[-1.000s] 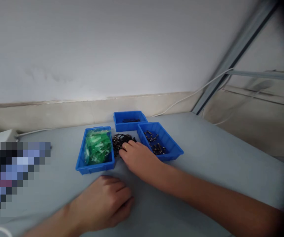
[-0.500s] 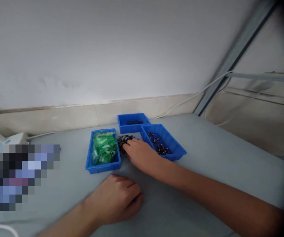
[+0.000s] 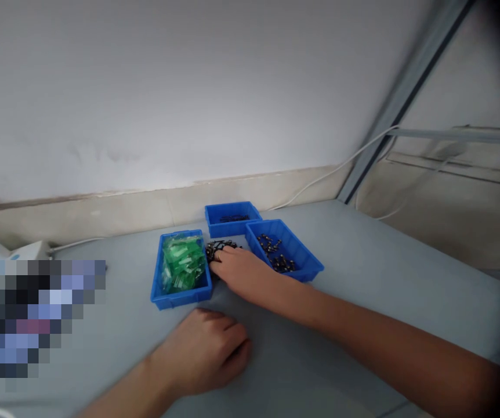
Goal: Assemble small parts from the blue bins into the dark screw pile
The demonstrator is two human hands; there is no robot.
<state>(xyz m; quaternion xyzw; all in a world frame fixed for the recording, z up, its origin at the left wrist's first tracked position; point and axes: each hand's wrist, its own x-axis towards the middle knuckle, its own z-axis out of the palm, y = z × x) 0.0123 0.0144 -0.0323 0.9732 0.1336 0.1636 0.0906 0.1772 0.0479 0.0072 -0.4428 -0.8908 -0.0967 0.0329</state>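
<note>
My right hand reaches over a pile of small dark metal parts on the table, its fingers bent down into the pile; what they hold is hidden. My left hand rests on the table nearer to me, fingers curled, and whether anything is inside cannot be seen. Left of the pile stands a blue tray with green plastic bags. To the right, a blue tray holds small metal parts. A third blue tray behind holds thin dark pieces.
The grey table meets a tiled wall base at the back. A white cable runs up to a metal frame on the right. White objects and a pixelated area lie at the left.
My right hand has shifted slightly left and down at the pile. My left hand has stayed in nearly the same place. The view has moved slightly.
</note>
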